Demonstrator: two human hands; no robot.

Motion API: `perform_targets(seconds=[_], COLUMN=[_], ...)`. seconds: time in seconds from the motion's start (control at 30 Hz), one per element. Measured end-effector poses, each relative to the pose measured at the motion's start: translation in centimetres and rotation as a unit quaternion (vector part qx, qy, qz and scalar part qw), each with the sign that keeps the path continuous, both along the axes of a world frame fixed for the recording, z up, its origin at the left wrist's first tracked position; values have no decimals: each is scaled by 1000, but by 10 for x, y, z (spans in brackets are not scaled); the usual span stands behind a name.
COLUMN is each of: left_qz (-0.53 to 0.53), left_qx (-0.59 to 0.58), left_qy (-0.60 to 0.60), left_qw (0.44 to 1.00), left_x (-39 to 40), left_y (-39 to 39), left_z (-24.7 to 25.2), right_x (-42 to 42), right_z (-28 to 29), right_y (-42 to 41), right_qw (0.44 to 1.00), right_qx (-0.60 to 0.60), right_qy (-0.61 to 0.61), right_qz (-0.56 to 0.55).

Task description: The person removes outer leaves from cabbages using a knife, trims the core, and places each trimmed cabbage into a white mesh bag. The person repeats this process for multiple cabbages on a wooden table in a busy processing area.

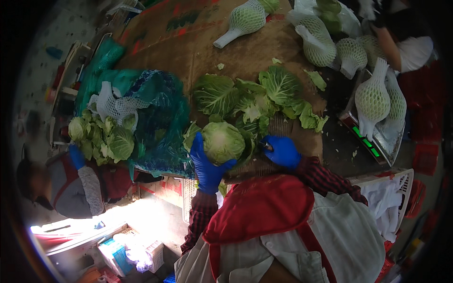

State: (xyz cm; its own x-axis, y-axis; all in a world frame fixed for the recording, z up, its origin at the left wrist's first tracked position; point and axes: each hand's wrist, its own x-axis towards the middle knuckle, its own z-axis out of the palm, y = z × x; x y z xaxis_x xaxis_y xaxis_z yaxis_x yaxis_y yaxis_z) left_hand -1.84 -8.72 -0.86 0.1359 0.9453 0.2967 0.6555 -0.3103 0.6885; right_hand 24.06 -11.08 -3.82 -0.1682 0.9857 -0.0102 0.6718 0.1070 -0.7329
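Note:
A round green cabbage [223, 142] sits at the table's near edge, its loose outer leaves spread around it. My left hand [209, 164], in a blue glove, grips the cabbage from its left and near side. Just right of it, my right hand [282, 151], also blue-gloved, is closed around a small tool [267, 145]. Only a short dark and metallic bit of that tool shows, so its kind is unclear. Cut-off cabbage leaves [253, 100] lie in a heap beyond the head.
Net-sleeved cabbages lie at the back [247, 19] and on a scale [388, 141] with a green display at right. Green mesh sacking [161, 123], a white foam net [118, 106] and leaves [106, 139] are at left. Co-workers stand left [76, 184] and far right [407, 42]. A crate [405, 191] holds white nets.

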Motion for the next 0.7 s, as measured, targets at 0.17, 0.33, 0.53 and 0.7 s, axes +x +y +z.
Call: perform_targets(seconds=[0.17,0.33,0.53,0.7], left_qz=[-7,5,7,11], left_qx=[10,-6,19,54], left_qy=[16,4,-2,14], left_qw=[1000,1000,1000,998], left_x=[4,5,3,7], left_y=[0,-2,-1,-9], left_z=[3,4,-7,-8], right_x=[-13,-3,-1,-20], right_z=[9,2,18,-2], right_y=[8,15,17,31], right_qw=[998,996,997,967], right_qx=[44,52,-6,-152], right_qy=[-39,-40,-58,202], right_qz=[27,53,44,-32])
